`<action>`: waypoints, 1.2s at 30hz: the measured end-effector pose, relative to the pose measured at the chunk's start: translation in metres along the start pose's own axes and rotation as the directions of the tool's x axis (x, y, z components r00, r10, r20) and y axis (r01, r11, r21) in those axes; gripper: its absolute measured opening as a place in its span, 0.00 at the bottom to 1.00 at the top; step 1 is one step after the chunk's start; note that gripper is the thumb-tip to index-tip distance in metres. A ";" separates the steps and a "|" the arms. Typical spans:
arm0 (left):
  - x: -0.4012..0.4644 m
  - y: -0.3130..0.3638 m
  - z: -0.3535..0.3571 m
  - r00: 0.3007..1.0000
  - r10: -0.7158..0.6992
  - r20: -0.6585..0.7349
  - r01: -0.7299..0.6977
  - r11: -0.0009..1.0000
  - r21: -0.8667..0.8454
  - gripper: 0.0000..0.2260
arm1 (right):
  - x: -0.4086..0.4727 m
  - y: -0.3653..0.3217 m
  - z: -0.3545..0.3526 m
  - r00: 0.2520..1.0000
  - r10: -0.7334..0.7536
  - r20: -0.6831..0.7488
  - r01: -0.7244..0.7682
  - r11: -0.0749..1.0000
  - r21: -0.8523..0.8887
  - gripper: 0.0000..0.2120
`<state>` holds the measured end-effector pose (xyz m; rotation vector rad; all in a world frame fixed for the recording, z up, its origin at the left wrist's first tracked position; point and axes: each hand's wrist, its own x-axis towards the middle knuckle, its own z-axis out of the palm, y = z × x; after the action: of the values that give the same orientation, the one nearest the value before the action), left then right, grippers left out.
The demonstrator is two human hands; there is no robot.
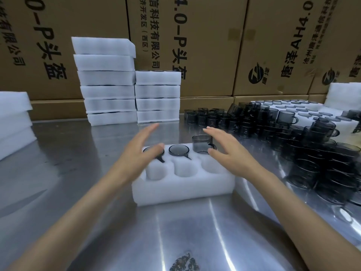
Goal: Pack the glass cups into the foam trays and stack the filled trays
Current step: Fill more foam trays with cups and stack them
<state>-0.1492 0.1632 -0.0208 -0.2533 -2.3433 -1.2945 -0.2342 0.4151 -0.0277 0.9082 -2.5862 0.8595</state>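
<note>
Foam tray (181,189) at table edge, left hand (136,153), right hand (226,151) spread above

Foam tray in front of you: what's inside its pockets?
The foam tray holds three cups in the far row; the right cup sticks up unseated. Three near pockets are empty. The left hand partly covers the left cup.

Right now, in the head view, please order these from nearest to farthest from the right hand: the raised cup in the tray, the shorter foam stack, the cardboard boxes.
1. Raised cup, beside the right hand.
2. Shorter foam stack, beyond, leftward.
3. Cardboard boxes, at the back.
</note>
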 end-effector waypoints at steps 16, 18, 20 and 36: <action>0.027 0.029 0.078 0.860 -0.112 0.498 -0.240 0.773 0.588 0.30 | 0.004 0.005 0.005 0.973 0.109 0.204 -0.136 0.983 0.124 0.19; 0.026 0.030 0.077 0.862 -0.116 0.494 -0.236 0.770 0.593 0.31 | 0.009 0.013 0.008 0.986 0.163 0.036 -0.166 0.946 0.277 0.17; 0.022 0.030 0.076 0.891 -0.083 0.447 -0.217 0.787 0.577 0.29 | 0.023 0.033 0.009 0.960 0.248 -0.131 -0.223 0.958 0.180 0.18; 0.019 0.024 0.082 0.977 0.086 0.195 -0.178 0.830 0.528 0.29 | 0.158 0.182 -0.024 0.695 0.702 -0.157 -0.698 0.607 -0.380 0.37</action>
<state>-0.1815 0.2434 -0.0314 -0.3377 -2.6629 -0.5127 -0.4701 0.4687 -0.0227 -0.2849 -2.9693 0.3894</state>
